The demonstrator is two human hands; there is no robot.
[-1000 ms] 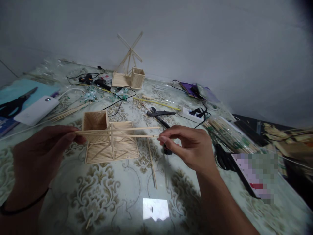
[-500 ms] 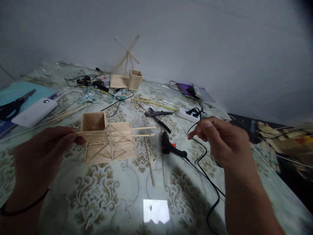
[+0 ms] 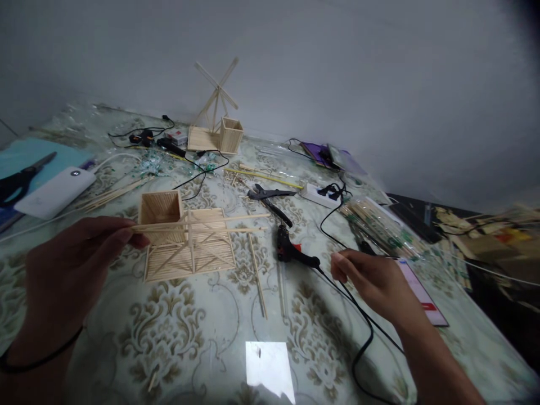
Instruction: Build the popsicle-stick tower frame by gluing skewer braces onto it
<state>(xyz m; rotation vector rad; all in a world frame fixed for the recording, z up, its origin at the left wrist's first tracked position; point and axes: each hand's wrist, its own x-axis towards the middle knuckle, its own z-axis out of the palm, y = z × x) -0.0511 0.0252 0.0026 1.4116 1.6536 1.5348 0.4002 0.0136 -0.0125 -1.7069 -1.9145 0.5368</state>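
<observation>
My left hand [image 3: 84, 259] pinches one end of the long blade sticks on a small windmill model [image 3: 189, 264] built of thin wooden sticks. The model has a slatted base, an open square box [image 3: 160, 209] and a braced frame. My right hand [image 3: 367, 278] hovers over the table right of a black glue gun [image 3: 293, 250], close to its cord. Its fingers are curled together, and whatever they might hold is hidden. The glue gun lies with its nozzle end away from that hand. A loose stick [image 3: 257, 275] rests between model and glue gun.
Behind lie black pliers [image 3: 272, 197], a yellow stick [image 3: 265, 178] and a white power strip [image 3: 321, 196]. A second stick windmill [image 3: 217, 135] stands by the wall. Scissors [image 3: 25, 177] and a white power bank [image 3: 57, 191] are left; bagged sticks [image 3: 383, 228] and a phone [image 3: 424, 298] right.
My right hand has come down and toward me, uncovering the bagged sticks and the phone. My left hand keeps its pinch on the windmill; the view has shifted slightly.
</observation>
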